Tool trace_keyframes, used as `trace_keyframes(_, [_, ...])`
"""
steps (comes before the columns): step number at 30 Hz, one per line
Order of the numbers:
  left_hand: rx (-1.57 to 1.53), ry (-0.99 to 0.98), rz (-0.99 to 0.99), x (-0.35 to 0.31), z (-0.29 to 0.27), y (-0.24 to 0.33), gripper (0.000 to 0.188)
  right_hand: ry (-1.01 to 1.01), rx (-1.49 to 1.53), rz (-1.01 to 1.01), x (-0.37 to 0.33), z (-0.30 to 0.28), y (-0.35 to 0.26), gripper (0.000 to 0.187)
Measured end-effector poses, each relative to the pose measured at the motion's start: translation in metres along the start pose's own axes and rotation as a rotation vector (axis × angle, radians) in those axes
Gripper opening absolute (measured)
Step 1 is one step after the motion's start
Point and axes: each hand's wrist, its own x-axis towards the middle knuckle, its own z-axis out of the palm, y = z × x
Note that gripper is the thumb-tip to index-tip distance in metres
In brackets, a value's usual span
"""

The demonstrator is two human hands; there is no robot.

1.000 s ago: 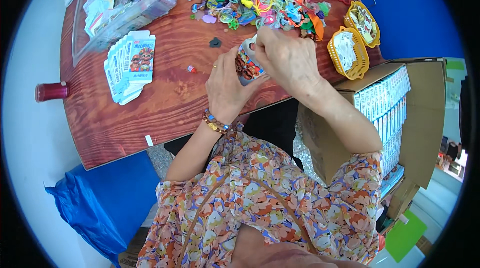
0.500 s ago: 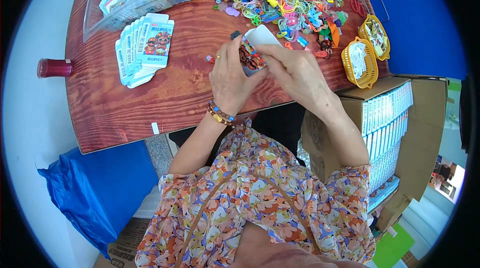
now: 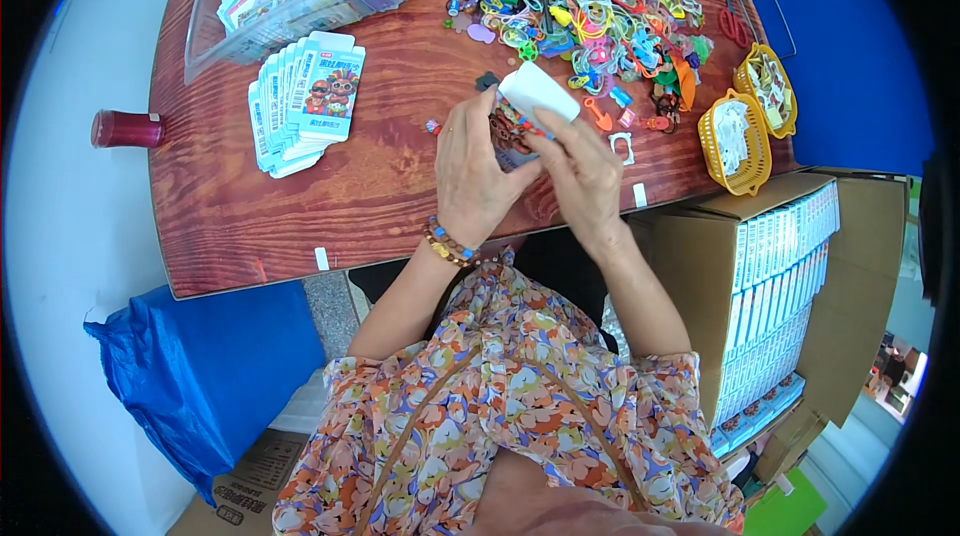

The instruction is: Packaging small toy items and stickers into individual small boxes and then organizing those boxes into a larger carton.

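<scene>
Tabletop (image 3: 395, 171) below, box (image 3: 512, 128) between fingers (image 3: 475, 136).

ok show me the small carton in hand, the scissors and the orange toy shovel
small carton (image 3: 509, 127): head view, its printed side
scissors (image 3: 733, 24): head view, red handles
orange toy shovel (image 3: 601, 120): head view, its scoop

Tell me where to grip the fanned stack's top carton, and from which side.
Probably best pinch the top carton by its right long edge, coming from the right: that edge looks free, while the other cartons fan out leftward beneath it.
</scene>
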Motion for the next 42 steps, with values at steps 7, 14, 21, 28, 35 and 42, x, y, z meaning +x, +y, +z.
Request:
trace_keyframes(7, [-0.571, -0.170, -0.178, -0.007, -0.023, -0.008, 0.052, -0.238, 0.559, 0.245, 0.013, -0.030, 0.011, 0.033])
trace_keyframes(14, [-0.837, -0.350, -0.239, -0.010, -0.040, -0.004, 0.042, -0.278, 0.694, 0.131, 0.007, -0.033, 0.021, 0.018])
trace_keyframes(21, [-0.875, -0.451, -0.389, -0.011, -0.046, -0.001, 0.038, -0.319, 0.485, 0.037, 0.013, -0.041, 0.006, 0.014])
trace_keyframes(28, [-0.792, -0.384, -0.374, -0.014, -0.047, 0.010, 0.038, -0.345, 0.530, 0.026, 0.015, -0.044, 0.001, 0.015])
trace_keyframes(35, [-0.739, -0.427, -0.345, -0.020, -0.053, 0.007, 0.042, -0.535, 0.531, 0.295, 0.025, -0.060, -0.010, 0.019])
trace_keyframes(42, [-0.761, -0.437, -0.350, -0.023, -0.051, 0.004, 0.052, -0.562, 0.423, 0.315, 0.022, -0.059, -0.012, 0.021])
